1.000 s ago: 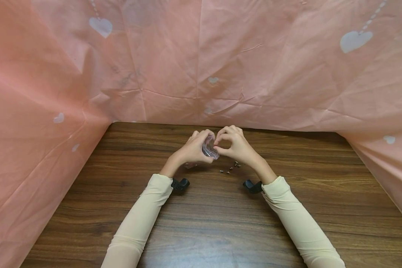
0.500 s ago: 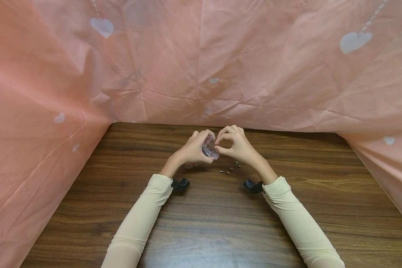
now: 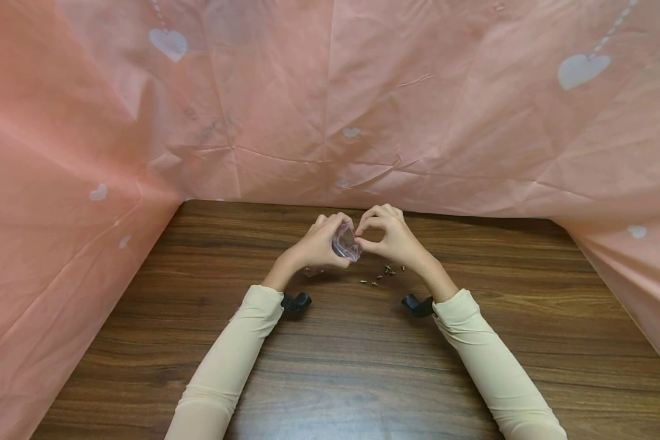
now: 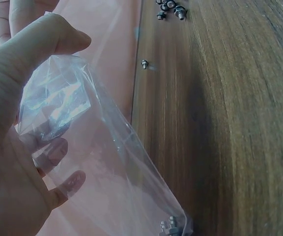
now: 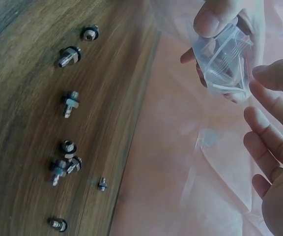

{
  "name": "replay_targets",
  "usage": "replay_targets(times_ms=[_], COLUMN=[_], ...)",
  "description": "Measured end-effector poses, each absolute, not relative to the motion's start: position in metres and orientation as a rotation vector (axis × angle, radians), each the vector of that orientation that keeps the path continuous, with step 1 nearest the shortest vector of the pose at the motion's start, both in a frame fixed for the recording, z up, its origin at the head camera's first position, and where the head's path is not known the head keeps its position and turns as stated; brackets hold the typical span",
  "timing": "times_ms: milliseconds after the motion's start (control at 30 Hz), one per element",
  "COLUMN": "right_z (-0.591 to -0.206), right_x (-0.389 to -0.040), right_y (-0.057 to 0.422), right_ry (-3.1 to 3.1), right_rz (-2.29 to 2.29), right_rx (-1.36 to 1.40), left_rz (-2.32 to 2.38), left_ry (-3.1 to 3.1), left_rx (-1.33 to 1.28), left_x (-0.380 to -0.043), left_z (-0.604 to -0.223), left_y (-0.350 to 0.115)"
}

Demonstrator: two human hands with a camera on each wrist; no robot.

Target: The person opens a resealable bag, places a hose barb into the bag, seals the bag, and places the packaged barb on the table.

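Observation:
My left hand (image 3: 321, 239) grips a clear zip bag (image 4: 127, 162), with its thumb at the mouth and fingers behind the plastic. The mouth gapes toward my right hand (image 3: 390, 238). In the right wrist view, the right thumb and index finger pinch the bag's edge, beside its reddish zip line; the other fingers are loosely bent. A few small metal fittings (image 4: 172, 227) show in the bag's bottom corner in the left wrist view. Several similar fittings (image 5: 69, 103), with hex bodies and dark rings, lie loose on the table below my right hand.
The brown wood-grain table (image 3: 330, 354) ends at a pink cloth (image 3: 286, 122) with white hearts, which hangs at the back and both sides. Black wrist mounts (image 3: 417, 305) sit on both wrists, close to the tabletop.
My right hand has shifted slightly to the right, and the bag's mouth has widened a little. One fitting beside the right wrist has come into sight. The left hand has stayed put.

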State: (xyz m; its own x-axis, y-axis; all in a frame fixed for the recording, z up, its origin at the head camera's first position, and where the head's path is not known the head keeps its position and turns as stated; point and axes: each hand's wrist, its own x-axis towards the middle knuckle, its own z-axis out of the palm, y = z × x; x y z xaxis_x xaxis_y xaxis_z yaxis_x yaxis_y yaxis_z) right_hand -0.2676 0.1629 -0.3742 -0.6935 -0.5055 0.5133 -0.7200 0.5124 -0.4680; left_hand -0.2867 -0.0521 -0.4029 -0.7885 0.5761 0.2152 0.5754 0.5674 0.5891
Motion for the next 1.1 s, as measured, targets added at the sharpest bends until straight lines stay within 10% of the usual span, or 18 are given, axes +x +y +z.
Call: replay_targets(times_ms=[1100], right_z=[-0.376], right_x=[-0.258], right_y=[0.198], right_ry=[-2.629], right_rz=[0.816], right_rx=[1.016], left_rz=[1.067], left_ry=[2.784], left_rx=[0.992], left_x=[-0.287], left_z=[-0.403], left_y=[-0.052])
